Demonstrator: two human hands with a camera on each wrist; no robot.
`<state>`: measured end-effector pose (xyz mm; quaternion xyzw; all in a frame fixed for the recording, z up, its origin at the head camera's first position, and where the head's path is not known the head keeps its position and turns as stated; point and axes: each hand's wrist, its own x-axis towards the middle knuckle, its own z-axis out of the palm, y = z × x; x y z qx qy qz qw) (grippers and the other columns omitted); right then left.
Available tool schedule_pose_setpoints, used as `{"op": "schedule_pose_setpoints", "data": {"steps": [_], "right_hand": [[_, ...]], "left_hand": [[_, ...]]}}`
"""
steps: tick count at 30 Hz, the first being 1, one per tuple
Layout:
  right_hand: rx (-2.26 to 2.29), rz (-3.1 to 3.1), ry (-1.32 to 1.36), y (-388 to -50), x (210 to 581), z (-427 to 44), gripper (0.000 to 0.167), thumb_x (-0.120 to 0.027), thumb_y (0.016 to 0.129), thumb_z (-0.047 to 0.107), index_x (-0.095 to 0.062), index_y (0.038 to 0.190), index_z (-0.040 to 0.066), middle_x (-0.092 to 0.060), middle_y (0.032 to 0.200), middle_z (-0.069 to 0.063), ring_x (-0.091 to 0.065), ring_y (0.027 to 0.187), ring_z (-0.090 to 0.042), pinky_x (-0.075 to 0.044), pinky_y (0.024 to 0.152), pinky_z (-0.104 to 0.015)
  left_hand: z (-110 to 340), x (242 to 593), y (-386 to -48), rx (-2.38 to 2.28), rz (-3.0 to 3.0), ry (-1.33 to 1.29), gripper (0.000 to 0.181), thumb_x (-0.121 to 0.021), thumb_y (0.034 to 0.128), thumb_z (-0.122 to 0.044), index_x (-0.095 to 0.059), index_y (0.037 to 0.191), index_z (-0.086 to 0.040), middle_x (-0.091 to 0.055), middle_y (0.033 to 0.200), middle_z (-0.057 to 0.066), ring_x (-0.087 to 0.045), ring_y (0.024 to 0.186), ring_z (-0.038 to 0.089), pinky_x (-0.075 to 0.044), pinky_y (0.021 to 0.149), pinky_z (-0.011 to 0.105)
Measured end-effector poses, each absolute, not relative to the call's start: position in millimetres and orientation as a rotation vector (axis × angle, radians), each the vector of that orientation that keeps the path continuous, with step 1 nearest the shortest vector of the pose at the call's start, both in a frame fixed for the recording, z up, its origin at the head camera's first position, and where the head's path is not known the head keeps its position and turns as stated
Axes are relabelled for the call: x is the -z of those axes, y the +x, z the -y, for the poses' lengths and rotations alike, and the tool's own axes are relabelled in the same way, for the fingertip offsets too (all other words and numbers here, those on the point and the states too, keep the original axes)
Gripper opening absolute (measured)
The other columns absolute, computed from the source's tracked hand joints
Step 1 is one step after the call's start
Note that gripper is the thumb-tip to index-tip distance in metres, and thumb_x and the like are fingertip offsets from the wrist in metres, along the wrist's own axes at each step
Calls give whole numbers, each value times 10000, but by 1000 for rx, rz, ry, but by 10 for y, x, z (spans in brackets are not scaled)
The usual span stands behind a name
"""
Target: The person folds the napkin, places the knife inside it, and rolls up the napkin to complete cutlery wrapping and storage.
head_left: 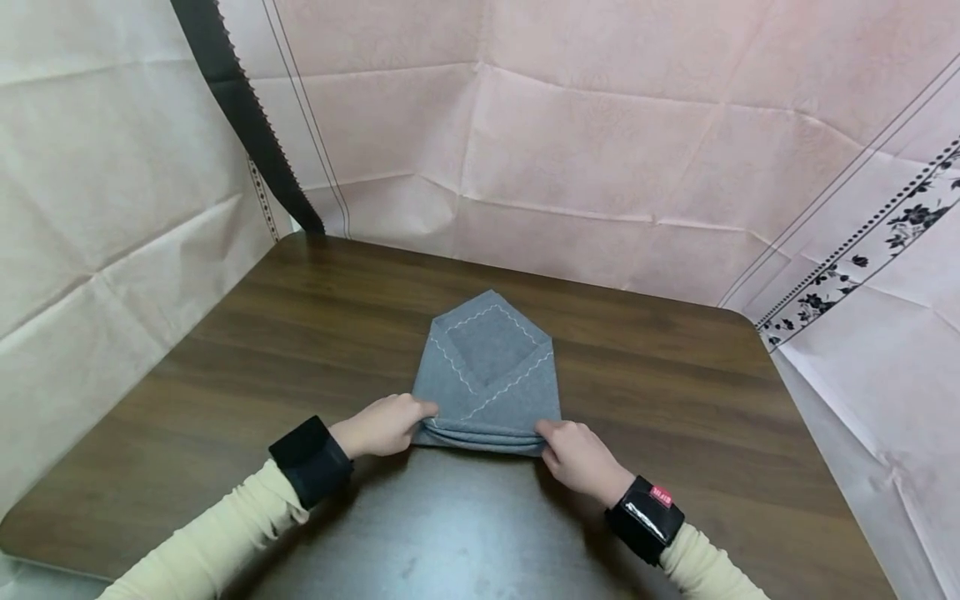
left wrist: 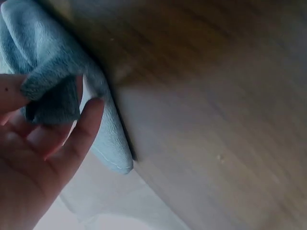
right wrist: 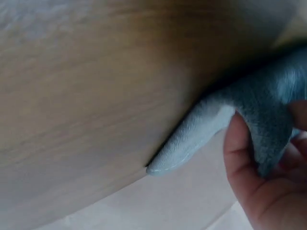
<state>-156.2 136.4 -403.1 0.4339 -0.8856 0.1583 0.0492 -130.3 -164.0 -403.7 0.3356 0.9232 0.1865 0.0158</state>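
Observation:
A blue-grey cloth (head_left: 491, 358) with white wavy stitching lies folded on the wooden table, its pointed end facing away from me. Its near edge is rolled or folded over in several layers. At the left end of that edge, my left hand (head_left: 386, 423) pinches the fabric between thumb and fingers. My right hand (head_left: 585, 460) grips the right end in the same way. In the left wrist view, a flap of the cloth (left wrist: 53, 48) passes between thumb and fingers. The right wrist view shows the cloth (right wrist: 268, 105) held likewise, partly hidden by the fingers.
The dark brown table (head_left: 675, 392) has rounded corners and extends around the cloth on every side. Pale creased sheeting (head_left: 600, 167) hangs behind it and along the sides. A black strip (head_left: 247, 108) runs down to the table's far left corner.

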Motion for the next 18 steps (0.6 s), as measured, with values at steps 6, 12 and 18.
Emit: {"op": "schedule_pose_setpoints", "data": {"steps": [6, 12, 18], "right_hand": [[-688, 2855, 1370, -1704, 3925, -1421, 125, -511, 799, -29, -511, 761, 91, -310, 593, 94, -327, 527, -40, -329, 507, -217], [-839, 2947, 1383, -1839, 3930, -1491, 228, -491, 846, -40, -581, 1055, -37, -446, 685, 50, -371, 562, -37, -369, 623, -256], [-876, 2975, 1374, -1914, 3987, -1485, 209, -499, 855, -36, -587, 1044, -47, -561, 820, -42, -445, 663, -85, -415, 663, -283]], "left_hand": [[1731, 4021, -1402, -828, -2664, 1056, 224, -469, 812, 139, -555, 938, -26, -454, 735, -25, -378, 640, 90, -375, 624, 240], [1775, 4008, -1531, -880, -2569, 892, 261, -491, 876, 24, -534, 1133, 10, -566, 1127, 144, -521, 930, 182, -421, 838, 358], [1809, 4031, -1489, -867, -2594, 927, 416, -643, 846, -216, -518, 1181, -2, -594, 1080, 82, -536, 882, 122, -439, 806, 315]]}}
